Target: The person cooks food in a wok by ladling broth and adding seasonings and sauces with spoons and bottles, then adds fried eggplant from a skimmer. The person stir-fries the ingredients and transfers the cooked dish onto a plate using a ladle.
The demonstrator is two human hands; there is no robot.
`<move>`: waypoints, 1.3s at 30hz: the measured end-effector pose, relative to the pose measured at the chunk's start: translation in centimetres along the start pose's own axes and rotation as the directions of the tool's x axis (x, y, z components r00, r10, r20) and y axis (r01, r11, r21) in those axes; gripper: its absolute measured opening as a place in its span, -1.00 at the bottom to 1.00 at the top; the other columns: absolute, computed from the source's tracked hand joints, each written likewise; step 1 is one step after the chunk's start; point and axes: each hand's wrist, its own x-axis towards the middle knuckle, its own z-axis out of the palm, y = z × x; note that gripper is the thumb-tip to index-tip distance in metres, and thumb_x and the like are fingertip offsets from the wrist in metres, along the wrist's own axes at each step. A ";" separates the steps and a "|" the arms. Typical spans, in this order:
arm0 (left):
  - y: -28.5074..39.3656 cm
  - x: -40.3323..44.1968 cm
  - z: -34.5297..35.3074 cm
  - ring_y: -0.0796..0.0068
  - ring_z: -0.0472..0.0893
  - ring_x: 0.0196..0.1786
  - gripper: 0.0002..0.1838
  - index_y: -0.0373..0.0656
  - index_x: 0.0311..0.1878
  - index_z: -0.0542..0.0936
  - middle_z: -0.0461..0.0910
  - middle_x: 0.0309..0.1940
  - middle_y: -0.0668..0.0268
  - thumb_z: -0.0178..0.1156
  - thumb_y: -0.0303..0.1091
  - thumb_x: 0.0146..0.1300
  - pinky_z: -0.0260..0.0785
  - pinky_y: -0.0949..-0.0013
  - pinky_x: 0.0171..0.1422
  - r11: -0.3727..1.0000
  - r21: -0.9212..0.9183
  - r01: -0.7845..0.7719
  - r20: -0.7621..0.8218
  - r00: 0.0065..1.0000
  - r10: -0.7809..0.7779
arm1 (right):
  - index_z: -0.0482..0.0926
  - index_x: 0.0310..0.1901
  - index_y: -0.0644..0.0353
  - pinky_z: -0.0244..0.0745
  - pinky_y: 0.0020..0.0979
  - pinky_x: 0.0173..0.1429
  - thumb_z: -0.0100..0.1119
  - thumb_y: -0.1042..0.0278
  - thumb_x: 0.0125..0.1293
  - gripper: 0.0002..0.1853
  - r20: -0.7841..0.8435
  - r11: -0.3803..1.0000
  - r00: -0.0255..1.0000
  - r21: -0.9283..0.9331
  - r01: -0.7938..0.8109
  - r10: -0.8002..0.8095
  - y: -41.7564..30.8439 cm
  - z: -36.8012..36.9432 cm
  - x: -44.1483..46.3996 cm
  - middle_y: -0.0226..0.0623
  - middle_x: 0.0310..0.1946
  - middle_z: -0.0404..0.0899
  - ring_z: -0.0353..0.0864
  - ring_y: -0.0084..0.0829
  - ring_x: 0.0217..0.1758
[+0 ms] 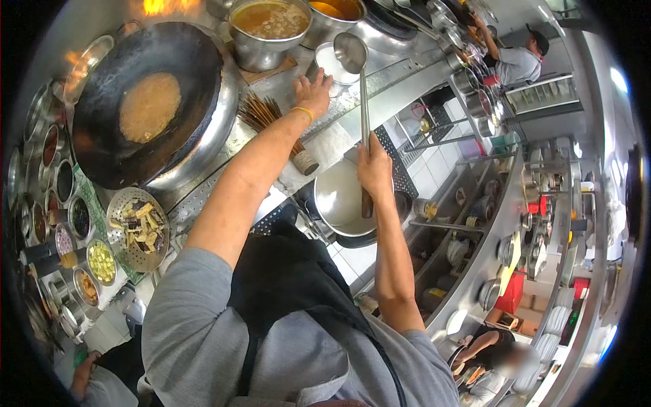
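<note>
My right hand is wrapped round the handle of a long metal ladle, whose bowl hangs over a small metal pot holding something white. My left hand, with a yellow band at the wrist, reaches out with fingers spread beside that pot. Whether its fingertips touch the pot I cannot tell. At the left a big black wok holds a pool of light brown liquid. Below my right hand is a large pot with a pale inside.
A bamboo brush lies beside my left forearm. A perforated strainer holds fried pieces. Bowls of chopped ingredients line the left. Two soup pots stand at the back near flames. Other people work at the right and lower left.
</note>
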 end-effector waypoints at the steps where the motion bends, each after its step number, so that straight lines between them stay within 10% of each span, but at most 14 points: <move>1: 0.1 -0.1 0.0 -0.38 0.05 0.58 -0.38 0.28 0.59 0.23 -0.05 0.69 0.38 -0.11 -0.30 0.48 -0.17 -0.38 0.59 1.000 -0.013 -0.006 -0.002 1.000 0.006 | 0.41 0.35 0.44 0.47 -0.03 0.29 0.11 0.26 0.43 -0.44 0.004 0.999 0.999 0.004 -0.035 0.035 -0.2 0.0 0.4 0.39 0.00 0.60 0.62 0.23 0.17; 39: 0.0 0.3 -0.5 -0.51 0.05 0.56 -0.35 0.19 0.61 0.22 -0.10 0.69 0.27 -0.11 -0.36 0.45 -0.27 -0.52 0.56 0.998 -0.058 0.000 0.052 0.999 0.003 | 0.36 0.38 0.45 0.53 0.06 0.12 0.11 0.35 0.42 -0.45 0.010 0.992 0.996 -0.087 0.088 -0.088 1.4 1.7 2.1 0.47 -0.14 0.60 0.65 0.31 0.01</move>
